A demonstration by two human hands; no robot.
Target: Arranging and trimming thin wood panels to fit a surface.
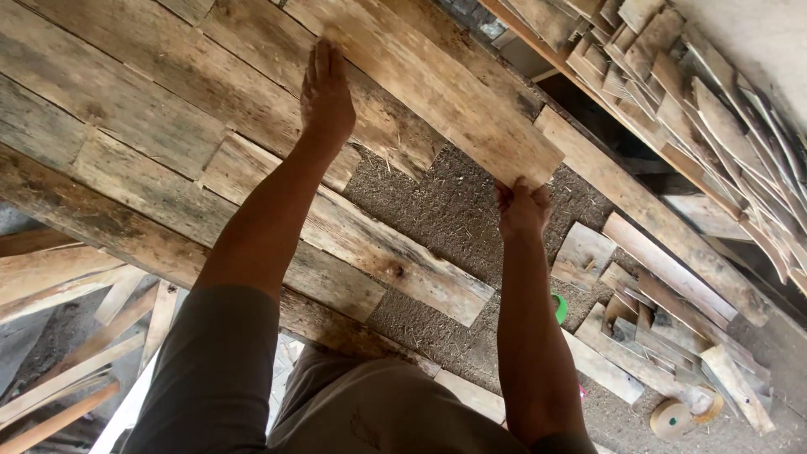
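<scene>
I hold a long weathered wooden plank [437,80] over a rough chipboard surface [445,210]. My right hand [523,206] grips the plank's near end from below. My left hand [326,94] lies flat, fingers together, on the plank's long edge further along, where it meets the neighbouring boards [151,109]. Several similar planks lie side by side on the chipboard to the left. One shorter board [378,248] ends just below my right hand, leaving bare chipboard between.
A heap of short wood offcuts [656,328] lies at the lower right, with a round tape roll [672,418] and a green object [561,308]. More thin strips [714,101] are stacked at the upper right. Loose slats [67,370] lie at the lower left.
</scene>
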